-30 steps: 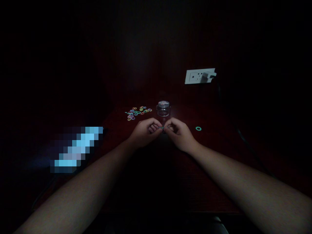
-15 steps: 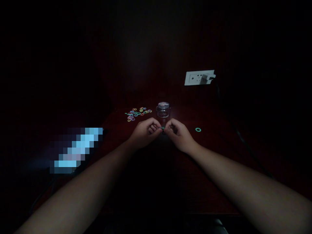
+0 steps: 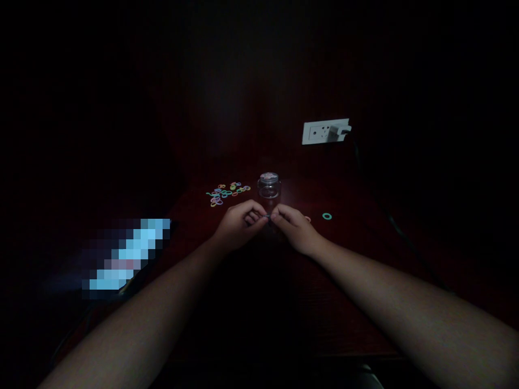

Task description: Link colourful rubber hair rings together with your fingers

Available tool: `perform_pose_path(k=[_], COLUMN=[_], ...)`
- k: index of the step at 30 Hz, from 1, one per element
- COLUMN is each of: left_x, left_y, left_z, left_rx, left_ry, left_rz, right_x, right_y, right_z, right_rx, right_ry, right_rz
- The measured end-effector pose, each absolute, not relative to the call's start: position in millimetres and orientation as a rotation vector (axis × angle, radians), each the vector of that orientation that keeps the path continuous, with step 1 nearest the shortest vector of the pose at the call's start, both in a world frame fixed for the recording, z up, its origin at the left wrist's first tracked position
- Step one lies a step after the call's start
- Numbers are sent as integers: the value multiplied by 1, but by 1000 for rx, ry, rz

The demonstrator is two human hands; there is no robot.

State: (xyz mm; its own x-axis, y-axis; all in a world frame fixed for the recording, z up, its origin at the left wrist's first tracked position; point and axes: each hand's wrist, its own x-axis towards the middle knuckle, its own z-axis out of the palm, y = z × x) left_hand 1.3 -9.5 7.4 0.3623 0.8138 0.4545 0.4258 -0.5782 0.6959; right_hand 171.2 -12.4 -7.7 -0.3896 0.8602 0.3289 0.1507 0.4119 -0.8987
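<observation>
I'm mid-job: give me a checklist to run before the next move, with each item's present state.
1. Both hands in view: ok. The left hand and right hand are close together, fingertips pinched.
2. Small item between the fingertips identifiable: cannot tell; too small and dark.
3. Jar upright: ok, beyond the hands.
4. Lid tight: cannot tell; it sits on the jar, but tightness doesn't show.
5. Green ring apart from the hands: ok, lying to the right of the right hand.
6. Lighting good enough for fine detail: not ok; much of the view is dark.
</observation>
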Motion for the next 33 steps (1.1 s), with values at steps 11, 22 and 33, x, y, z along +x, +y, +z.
perform_pose_path(k=[11,22,33], left_x=[-1,-10,-8], left_y=[-11,-11,-13], left_z=[8,15,18], left_rx=[2125,2223,2169], left_ry=[1027,937,872], left_rz=[973,674,534], right_x=[171,169,173], right_y=[-14,-15,-14], right_z=[-7,-10,-8], right_rx=[-852,-763,-650], right_ry=[-1840,-1902,-1932], right_rz=[993,1319,1499])
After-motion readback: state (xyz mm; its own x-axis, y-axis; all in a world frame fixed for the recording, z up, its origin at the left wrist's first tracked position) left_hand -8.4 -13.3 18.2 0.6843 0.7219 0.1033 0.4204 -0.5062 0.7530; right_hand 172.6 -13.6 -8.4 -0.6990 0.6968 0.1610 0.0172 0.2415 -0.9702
